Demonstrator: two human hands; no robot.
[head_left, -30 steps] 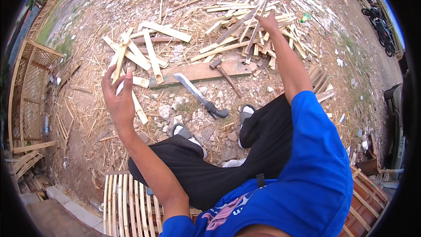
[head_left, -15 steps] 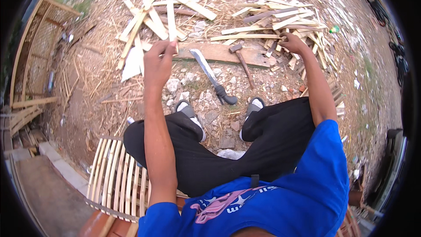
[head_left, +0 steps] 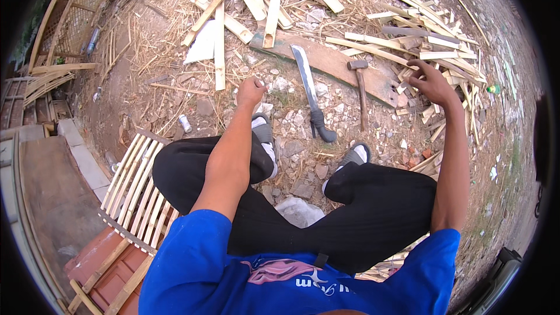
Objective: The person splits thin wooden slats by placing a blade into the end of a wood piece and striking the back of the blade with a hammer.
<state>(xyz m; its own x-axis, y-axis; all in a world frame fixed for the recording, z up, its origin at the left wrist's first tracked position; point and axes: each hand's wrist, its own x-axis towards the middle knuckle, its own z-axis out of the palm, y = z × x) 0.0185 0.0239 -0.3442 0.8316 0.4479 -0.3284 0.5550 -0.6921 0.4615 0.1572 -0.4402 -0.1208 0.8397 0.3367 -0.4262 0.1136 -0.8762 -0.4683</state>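
My left hand [head_left: 251, 91] is closed in a loose fist above the rubble, near my left shoe, with nothing seen in it. At the right, my right hand [head_left: 431, 83] has its fingers apart and bent over the edge of a pile of split wood slats [head_left: 446, 46]. Its fingertips are by the end of a long pale slat [head_left: 367, 48]; whether they touch it I cannot tell. Between my hands lie a machete [head_left: 306, 81] with a dark wrapped handle and a hammer [head_left: 361, 90] with a wooden handle. Both rest partly against a worn plank [head_left: 326, 61].
Pale strips [head_left: 251, 0] lie crossed beyond the plank, one strip [head_left: 219, 46] pointing toward me. A slatted wooden piece [head_left: 137, 186] sits by my left knee. A can [head_left: 185, 123] lies beside it. Stones and a plastic bag [head_left: 298, 212] are between my feet.
The view has turned and shifted. My left hand has drawn back toward me, away from the pale strip's near end. My right hand remains by the slat pile.
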